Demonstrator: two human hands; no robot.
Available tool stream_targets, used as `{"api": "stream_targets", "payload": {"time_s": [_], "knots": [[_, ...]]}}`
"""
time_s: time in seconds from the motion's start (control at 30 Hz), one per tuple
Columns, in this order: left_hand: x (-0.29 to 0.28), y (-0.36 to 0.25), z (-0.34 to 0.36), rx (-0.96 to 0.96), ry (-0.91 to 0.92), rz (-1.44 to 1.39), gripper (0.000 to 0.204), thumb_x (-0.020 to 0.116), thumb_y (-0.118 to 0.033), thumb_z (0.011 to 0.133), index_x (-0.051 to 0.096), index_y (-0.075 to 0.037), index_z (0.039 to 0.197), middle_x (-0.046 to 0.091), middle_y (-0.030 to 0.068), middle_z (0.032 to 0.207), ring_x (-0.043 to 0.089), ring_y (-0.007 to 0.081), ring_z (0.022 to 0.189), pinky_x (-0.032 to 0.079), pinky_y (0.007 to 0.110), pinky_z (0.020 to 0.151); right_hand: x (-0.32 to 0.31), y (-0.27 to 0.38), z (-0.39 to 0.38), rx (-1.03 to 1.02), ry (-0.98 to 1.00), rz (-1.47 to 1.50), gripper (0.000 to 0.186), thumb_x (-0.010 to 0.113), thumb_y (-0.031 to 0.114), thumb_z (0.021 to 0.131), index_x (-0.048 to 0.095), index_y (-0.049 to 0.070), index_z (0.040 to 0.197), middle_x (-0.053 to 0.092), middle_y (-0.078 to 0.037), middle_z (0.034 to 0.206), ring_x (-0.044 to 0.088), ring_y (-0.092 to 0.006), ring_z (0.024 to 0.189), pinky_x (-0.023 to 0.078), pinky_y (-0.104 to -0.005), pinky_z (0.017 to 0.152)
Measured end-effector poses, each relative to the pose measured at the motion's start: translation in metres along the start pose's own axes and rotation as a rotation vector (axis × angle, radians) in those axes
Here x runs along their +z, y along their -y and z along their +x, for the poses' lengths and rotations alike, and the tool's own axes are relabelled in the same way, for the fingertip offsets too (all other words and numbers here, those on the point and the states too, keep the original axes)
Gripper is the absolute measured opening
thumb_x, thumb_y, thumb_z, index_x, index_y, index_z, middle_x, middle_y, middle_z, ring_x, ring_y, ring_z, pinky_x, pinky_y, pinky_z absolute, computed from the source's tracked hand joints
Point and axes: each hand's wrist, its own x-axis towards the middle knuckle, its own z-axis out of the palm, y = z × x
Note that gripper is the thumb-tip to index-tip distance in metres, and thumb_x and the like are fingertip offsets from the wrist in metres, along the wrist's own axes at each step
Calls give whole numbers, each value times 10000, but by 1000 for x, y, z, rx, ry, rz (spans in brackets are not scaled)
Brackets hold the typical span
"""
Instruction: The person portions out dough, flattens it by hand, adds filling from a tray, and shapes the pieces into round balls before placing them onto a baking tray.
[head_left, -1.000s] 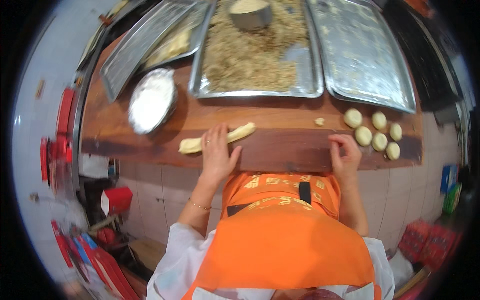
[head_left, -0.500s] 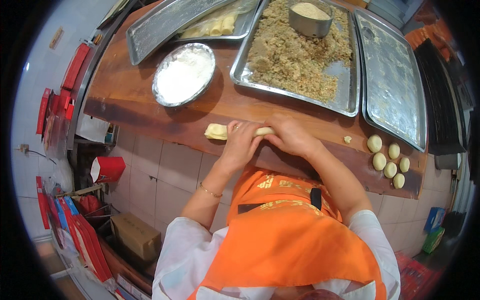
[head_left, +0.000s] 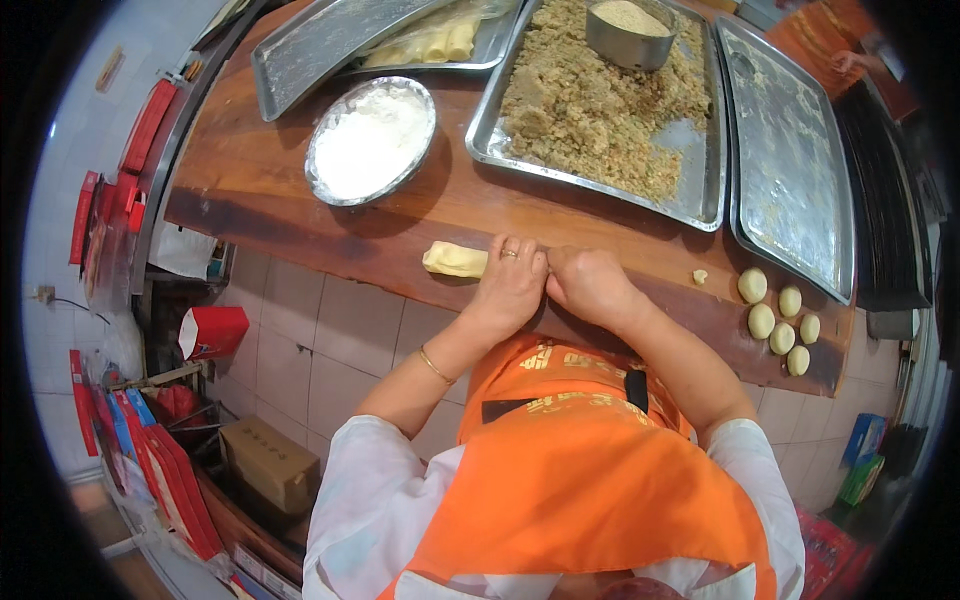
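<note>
A pale yellow dough roll [head_left: 455, 260] lies along the near edge of the wooden table, its left end sticking out. My left hand [head_left: 512, 275] is wrapped over the roll's right part, a ring on one finger. Pressed against it is my right hand [head_left: 588, 285], fingers curled in and closed at the roll's right end; whatever is in them is hidden. To the right sit several small round dough pieces [head_left: 761, 321], with a little dough scrap [head_left: 700, 276] nearer my right hand.
A bowl of white flour [head_left: 370, 145] stands beyond my hands. Behind, a large tray [head_left: 600, 195] holds crumbly brown filling and a metal cup [head_left: 630, 50]. An oily tray [head_left: 790, 150] is at right; more dough rolls [head_left: 440, 42] lie at the back. Another person's hand [head_left: 850, 62] shows far right.
My hands have drawn together; my left hand has slid right along the dough roll. The roll's right part, visible between the hands before, is now covered. Another person's hand has appeared far right.
</note>
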Motion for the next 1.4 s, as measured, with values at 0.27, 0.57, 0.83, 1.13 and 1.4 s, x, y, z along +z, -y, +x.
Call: {"api": "stream_targets", "payload": {"time_s": [0.27,0.57,0.83,1.13,1.4], "knots": [[-6,-11,5,-86,150,15,294,586,-49,826,595,29,1109,515,208,1252,487,367,1269,249,534,1158,-31,-6,-31,477,201,1188,273,561,228,967,641,-10,1076,645,-48,812,572,-190,712,491,-342,699],[-19,-69,37,-283,167,-894,390,577,-24,952,579,3,1341,611,222,1276,627,354,1135,516,377,950,-37,-35,-74,368,45,679,298,620,183,960,636,-30,1169,696,-50,941,640,-215,792,517,-342,744],[16,-73,48,-299,82,-709,196,666,-3,879,712,-19,1069,672,161,950,677,305,830,537,367,734,-75,-19,-102,404,-355,-302,208,694,157,874,676,35,1041,665,-214,1009,635,-398,917,515,-468,823],[17,-80,47,-380,41,-742,173,654,9,851,706,-7,1016,632,184,949,642,367,870,517,424,744,-55,-41,-117,353,-432,214,148,701,25,830,667,42,973,638,-156,1016,616,-361,942,499,-441,841],[12,-66,58,-211,-49,-554,306,579,49,812,691,-1,1093,654,202,1036,620,421,973,508,467,858,-34,-30,-89,19,-483,325,179,709,51,858,696,53,1037,673,-104,1063,643,-315,1009,524,-409,869]]}}
